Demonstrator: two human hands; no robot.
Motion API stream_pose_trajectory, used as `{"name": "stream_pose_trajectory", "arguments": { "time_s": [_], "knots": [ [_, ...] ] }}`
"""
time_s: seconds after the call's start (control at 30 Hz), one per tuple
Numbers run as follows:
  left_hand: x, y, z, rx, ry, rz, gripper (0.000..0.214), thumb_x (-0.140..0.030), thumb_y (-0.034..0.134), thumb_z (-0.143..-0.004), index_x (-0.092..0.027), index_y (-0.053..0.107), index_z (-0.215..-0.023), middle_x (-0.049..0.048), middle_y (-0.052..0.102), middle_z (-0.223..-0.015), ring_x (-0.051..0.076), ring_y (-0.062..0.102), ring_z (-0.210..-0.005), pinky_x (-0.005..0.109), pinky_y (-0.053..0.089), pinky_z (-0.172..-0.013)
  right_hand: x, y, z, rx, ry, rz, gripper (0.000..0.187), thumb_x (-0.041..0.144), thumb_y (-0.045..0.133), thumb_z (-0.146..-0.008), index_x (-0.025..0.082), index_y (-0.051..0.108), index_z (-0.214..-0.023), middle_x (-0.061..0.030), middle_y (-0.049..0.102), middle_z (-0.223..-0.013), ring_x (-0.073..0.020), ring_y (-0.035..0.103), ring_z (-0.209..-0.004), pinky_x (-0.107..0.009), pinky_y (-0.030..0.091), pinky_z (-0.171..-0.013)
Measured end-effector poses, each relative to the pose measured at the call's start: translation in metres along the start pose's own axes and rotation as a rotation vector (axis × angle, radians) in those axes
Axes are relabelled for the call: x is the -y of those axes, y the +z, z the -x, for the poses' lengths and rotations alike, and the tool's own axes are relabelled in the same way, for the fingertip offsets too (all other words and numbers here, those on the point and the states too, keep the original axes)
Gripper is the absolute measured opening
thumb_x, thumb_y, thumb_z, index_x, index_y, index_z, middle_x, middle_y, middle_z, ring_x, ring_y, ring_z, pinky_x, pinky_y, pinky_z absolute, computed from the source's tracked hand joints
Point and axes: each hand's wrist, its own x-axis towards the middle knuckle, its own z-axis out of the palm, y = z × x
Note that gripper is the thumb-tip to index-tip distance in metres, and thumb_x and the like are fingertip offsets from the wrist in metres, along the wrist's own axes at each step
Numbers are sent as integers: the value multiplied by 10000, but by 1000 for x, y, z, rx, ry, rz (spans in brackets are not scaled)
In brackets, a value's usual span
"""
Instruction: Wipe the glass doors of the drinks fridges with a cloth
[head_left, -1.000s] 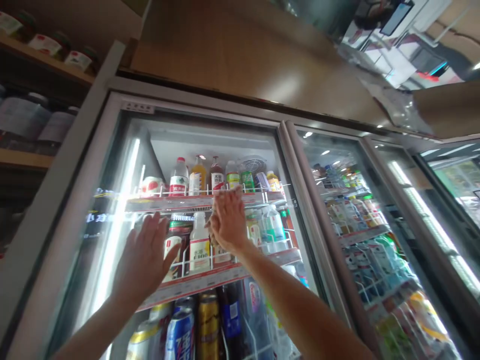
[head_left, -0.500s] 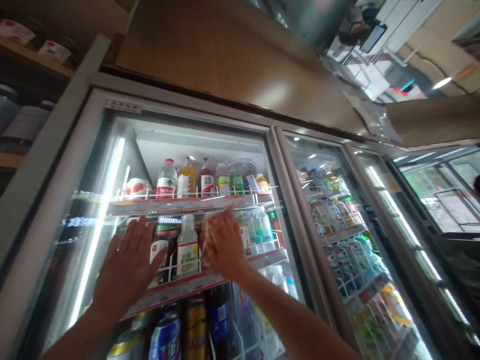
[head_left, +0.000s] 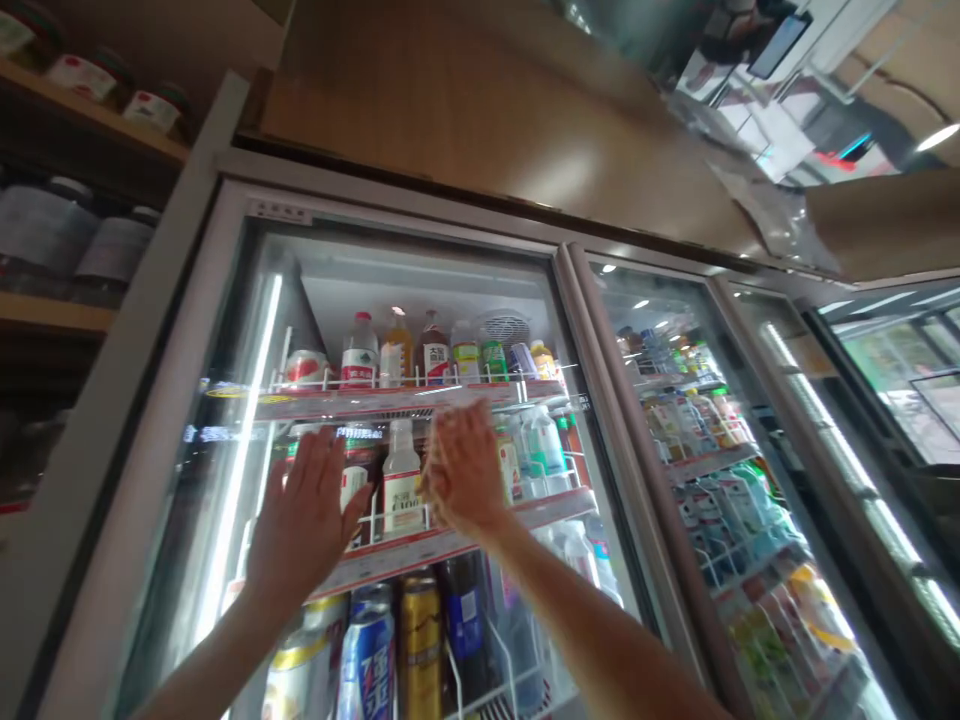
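My left hand (head_left: 304, 510) lies flat on or very near the glass door (head_left: 420, 265) of a lit drinks fridge, its fingers stretched upward and thumb out to the right. To its right, my right hand (head_left: 469, 465) is also flat toward the same glass, slightly smeared by motion. A pale, blurred edge shows beside its fingers; whether this is a cloth or a reflection I cannot make out. Behind the glass, between the hands, stands a clear bottle with a white label (head_left: 403, 480). Cans, including a blue can (head_left: 367, 655) and a gold can (head_left: 421, 640), fill the shelf below.
A vertical door frame (head_left: 600, 400) separates this door from another glass door (head_left: 667, 300) on the right. Jars stand on wooden shelves (head_left: 75, 312) at the left. A brown wooden panel (head_left: 450, 110) runs above the fridge, with clear plastic sheeting (head_left: 780, 220) hanging at its right.
The view has shifted, so the fridge sits further right and more left shelving shows. Both hands remain at the glass, with the right hand a little further right in the picture.
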Motion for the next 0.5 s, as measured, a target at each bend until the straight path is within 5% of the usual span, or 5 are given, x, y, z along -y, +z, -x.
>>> {"name": "stream_pose_trajectory", "arguments": {
  "time_s": [0.1,0.2,0.33,0.4,0.5],
  "knots": [
    [1,-1,2,7,7,17,647,-434,279,-915,-74,186,-1444,233,306,-1457,359,234,-1376,575,262,-1058,21,0,9,93,-201,-39,597,411,393,-886,236,272,-1444,-58,251,-1524,-236,112,-1422,-467,197,-1122],
    [-2,-3,9,7,14,4,642,-433,272,-918,-80,179,-1446,222,325,-1451,346,241,-1376,567,269,-1056,-41,-15,26,77,-28,32,558,341,354,-893,233,293,-1437,-65,314,-1496,-248,168,-1409,-494,254,-1084],
    [-8,-5,17,2,-17,-24,628,-408,288,-919,-99,167,-1452,198,299,-1469,333,252,-1375,559,264,-1058,-115,-22,31,-140,292,103,573,267,258,-891,143,248,-1450,-166,375,-1436,-330,256,-1360,-617,275,-1004],
    [-9,-6,17,0,-19,-13,623,-407,293,-917,-103,183,-1450,190,305,-1468,327,254,-1375,557,257,-1064,-98,-16,25,-203,278,93,607,258,247,-883,115,170,-1468,-185,353,-1442,-338,239,-1362,-636,257,-1004],
    [-9,-7,16,0,-2,14,625,-421,279,-916,-79,224,-1436,206,313,-1459,338,244,-1376,562,239,-1073,-32,-5,21,-143,132,58,634,326,336,-874,162,188,-1468,-117,317,-1480,-277,203,-1386,-531,265,-1067]
  ]
}}
